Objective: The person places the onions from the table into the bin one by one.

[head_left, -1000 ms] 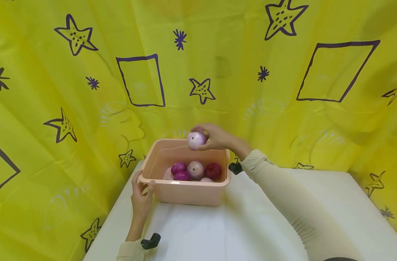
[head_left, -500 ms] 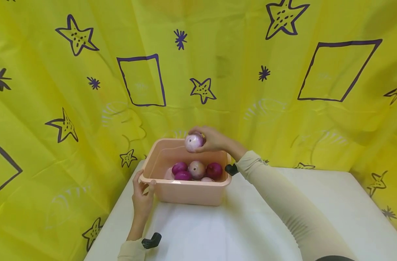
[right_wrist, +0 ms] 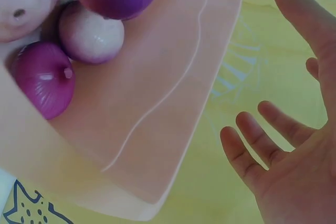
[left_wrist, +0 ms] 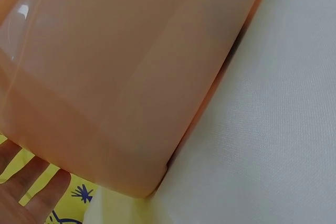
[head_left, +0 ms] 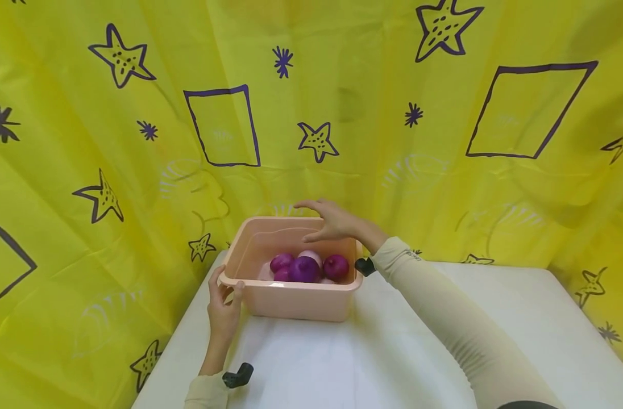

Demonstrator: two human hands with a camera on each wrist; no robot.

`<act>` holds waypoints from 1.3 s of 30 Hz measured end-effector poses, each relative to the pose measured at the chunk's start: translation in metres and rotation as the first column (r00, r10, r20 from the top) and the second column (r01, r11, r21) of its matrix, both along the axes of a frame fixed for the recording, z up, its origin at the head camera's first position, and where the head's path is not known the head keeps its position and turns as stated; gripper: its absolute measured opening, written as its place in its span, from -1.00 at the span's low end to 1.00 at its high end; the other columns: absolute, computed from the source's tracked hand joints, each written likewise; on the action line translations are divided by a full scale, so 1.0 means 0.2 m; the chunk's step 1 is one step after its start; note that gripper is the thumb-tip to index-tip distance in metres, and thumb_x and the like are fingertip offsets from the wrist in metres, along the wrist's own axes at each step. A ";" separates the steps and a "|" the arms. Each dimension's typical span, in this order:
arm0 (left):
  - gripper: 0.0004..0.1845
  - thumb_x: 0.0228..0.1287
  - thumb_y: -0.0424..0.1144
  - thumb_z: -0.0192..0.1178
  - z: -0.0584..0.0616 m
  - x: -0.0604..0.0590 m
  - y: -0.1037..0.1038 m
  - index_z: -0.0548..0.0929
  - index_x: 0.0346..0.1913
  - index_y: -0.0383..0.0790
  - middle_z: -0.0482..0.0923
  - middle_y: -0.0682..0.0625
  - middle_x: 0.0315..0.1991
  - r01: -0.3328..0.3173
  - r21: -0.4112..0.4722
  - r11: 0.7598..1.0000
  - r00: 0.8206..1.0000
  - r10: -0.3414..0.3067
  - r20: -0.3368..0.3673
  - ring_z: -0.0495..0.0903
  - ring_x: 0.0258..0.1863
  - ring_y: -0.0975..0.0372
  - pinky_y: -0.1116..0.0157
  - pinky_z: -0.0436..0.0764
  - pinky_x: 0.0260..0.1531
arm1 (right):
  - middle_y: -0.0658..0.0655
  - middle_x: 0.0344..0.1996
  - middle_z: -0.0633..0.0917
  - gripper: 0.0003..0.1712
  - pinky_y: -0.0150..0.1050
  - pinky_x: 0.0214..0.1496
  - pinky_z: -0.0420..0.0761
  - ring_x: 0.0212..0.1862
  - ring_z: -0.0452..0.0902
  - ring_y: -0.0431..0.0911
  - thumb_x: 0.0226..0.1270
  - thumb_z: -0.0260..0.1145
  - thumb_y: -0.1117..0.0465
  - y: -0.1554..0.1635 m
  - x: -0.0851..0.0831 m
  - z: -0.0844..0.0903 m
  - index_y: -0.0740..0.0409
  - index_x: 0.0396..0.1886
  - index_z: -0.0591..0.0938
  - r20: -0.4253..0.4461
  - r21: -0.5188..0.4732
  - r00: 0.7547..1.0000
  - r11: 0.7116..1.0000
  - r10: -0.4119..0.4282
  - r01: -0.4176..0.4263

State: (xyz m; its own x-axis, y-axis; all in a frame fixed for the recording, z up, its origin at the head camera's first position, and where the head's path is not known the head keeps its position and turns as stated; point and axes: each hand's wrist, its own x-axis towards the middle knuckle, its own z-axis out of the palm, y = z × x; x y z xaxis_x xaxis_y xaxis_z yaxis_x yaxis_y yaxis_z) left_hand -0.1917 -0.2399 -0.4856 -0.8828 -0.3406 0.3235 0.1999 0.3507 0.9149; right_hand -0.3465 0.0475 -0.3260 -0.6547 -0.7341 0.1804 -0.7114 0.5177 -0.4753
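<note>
Yellow star-printed cloth backs a white counter [head_left: 342,363]. Above the far rim of the peach tub [head_left: 296,304] hangs the right hand [head_left: 332,221], fingers spread, holding nothing. Below it, purple and pale onions [head_left: 304,268] lie heaped in the tub. The left hand [head_left: 223,309] grips the tub's near-left corner, thumb hooked over its rim.

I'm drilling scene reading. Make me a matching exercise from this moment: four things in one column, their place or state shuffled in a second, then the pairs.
Things:
1. left hand
2. right hand
3. onions
4. tub

States:
A. lying inside the tub
B. open, empty, above the tub
C. standing on the white table
D. holding the tub's near left corner

Pairs: 1-D, 2-B, 3-A, 4-C
</note>
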 end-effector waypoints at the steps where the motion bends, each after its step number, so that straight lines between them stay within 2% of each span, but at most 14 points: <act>1: -0.31 0.53 -0.12 0.17 0.01 0.00 0.01 0.12 0.59 0.10 0.23 -0.10 0.56 0.000 0.001 1.000 1.000 0.000 0.004 0.51 0.29 -0.09 0.37 0.59 0.05 | 0.28 0.45 0.41 -0.05 0.26 0.43 0.30 0.45 0.26 0.22 0.21 0.56 0.01 0.00 0.00 0.00 -0.02 0.55 0.34 0.000 -0.005 1.000 1.000 -0.002 0.002; 6: -0.33 0.55 -0.17 0.14 0.13 0.06 0.05 0.11 0.58 -0.06 0.23 -0.20 0.55 0.006 -0.008 1.000 1.000 -0.005 0.028 0.50 0.29 -0.15 0.41 0.58 0.04 | 0.30 0.44 0.42 -0.07 0.26 0.41 0.33 0.44 0.27 0.22 0.22 0.56 0.01 0.02 0.01 0.01 -0.02 0.54 0.35 -0.002 -0.011 1.000 1.000 -0.009 0.009; 9: -0.33 0.55 -0.19 0.13 0.17 0.08 0.07 0.11 0.57 -0.13 0.24 -0.27 0.53 0.015 -0.011 1.000 1.000 -0.015 0.020 0.50 0.27 -0.19 0.49 0.56 -0.01 | 0.28 0.45 0.41 -0.07 0.27 0.42 0.32 0.45 0.25 0.22 0.23 0.55 -0.02 0.03 0.02 0.02 -0.02 0.54 0.36 -0.002 -0.007 1.000 1.000 -0.019 0.019; 12: -0.32 0.55 -0.16 0.14 0.11 0.05 0.04 0.11 0.59 -0.04 0.24 -0.21 0.54 0.014 -0.006 1.000 1.000 -0.014 0.019 0.51 0.28 -0.15 0.51 0.55 -0.03 | 0.25 0.45 0.40 -0.09 0.28 0.41 0.33 0.46 0.24 0.20 0.23 0.54 -0.06 0.05 0.03 0.02 -0.06 0.54 0.37 -0.006 -0.004 0.999 0.999 -0.037 0.037; 16: -0.29 0.53 -0.10 0.17 0.02 0.00 0.01 0.10 0.59 0.12 0.25 -0.11 0.55 0.014 0.004 1.000 1.000 -0.015 0.017 0.52 0.29 -0.08 0.20 0.64 0.08 | 0.31 0.41 0.40 -0.11 0.27 0.39 0.35 0.42 0.28 0.21 0.23 0.53 -0.08 0.10 0.06 0.02 -0.07 0.52 0.40 -0.057 0.015 0.998 0.999 -0.042 0.043; 18: -0.29 0.53 -0.09 0.18 0.01 0.00 0.00 0.10 0.59 0.14 0.26 -0.11 0.55 0.013 0.003 1.000 1.000 -0.013 0.009 0.52 0.28 -0.08 0.02 0.63 0.11 | 0.32 0.38 0.42 -0.11 0.25 0.38 0.36 0.39 0.32 0.22 0.22 0.53 -0.11 0.13 0.09 0.03 -0.07 0.51 0.41 -0.101 0.042 0.994 0.998 -0.040 0.045; 20: -0.29 0.52 -0.10 0.19 0.00 0.00 0.00 0.11 0.59 0.12 0.25 -0.13 0.55 0.015 0.009 1.000 1.000 -0.015 -0.003 0.51 0.29 -0.11 -0.06 0.60 0.10 | 0.32 0.37 0.42 -0.10 0.24 0.37 0.38 0.38 0.33 0.23 0.21 0.52 -0.15 0.18 0.12 0.03 -0.09 0.51 0.42 -0.145 0.069 0.988 0.996 -0.047 0.058; 28: -0.29 0.52 -0.09 0.19 0.01 0.01 0.01 0.11 0.58 0.11 0.23 -0.13 0.56 0.035 0.015 0.999 0.999 -0.034 -0.012 0.50 0.31 -0.13 -0.08 0.58 0.12 | 0.33 0.49 0.32 -0.06 0.40 0.35 0.32 0.44 0.23 0.34 0.16 0.50 -0.30 0.48 0.26 0.04 -0.17 0.51 0.43 -0.260 0.107 0.952 0.975 -0.160 0.193; 34: -0.30 0.52 -0.04 0.18 0.01 0.02 0.00 0.11 0.58 0.13 0.21 -0.13 0.57 0.036 -0.001 0.999 0.999 -0.036 0.019 0.48 0.33 -0.16 -0.03 0.59 0.09 | 0.33 0.54 0.24 -0.01 0.46 0.37 0.22 0.44 0.18 0.44 0.15 0.46 -0.38 0.77 0.37 -0.03 -0.18 0.53 0.39 -0.354 0.140 0.906 0.944 -0.233 0.298; 39: -0.29 0.49 0.06 0.19 0.01 0.03 -0.03 0.12 0.56 0.21 0.21 -0.06 0.57 0.032 0.012 0.999 0.999 -0.033 0.036 0.46 0.36 -0.12 0.08 0.59 0.09 | 0.36 0.56 0.17 -0.01 0.55 0.34 0.12 0.46 0.07 0.51 0.17 0.43 -0.40 1.00 0.46 -0.08 -0.17 0.54 0.37 -0.358 0.167 0.881 0.908 -0.308 0.385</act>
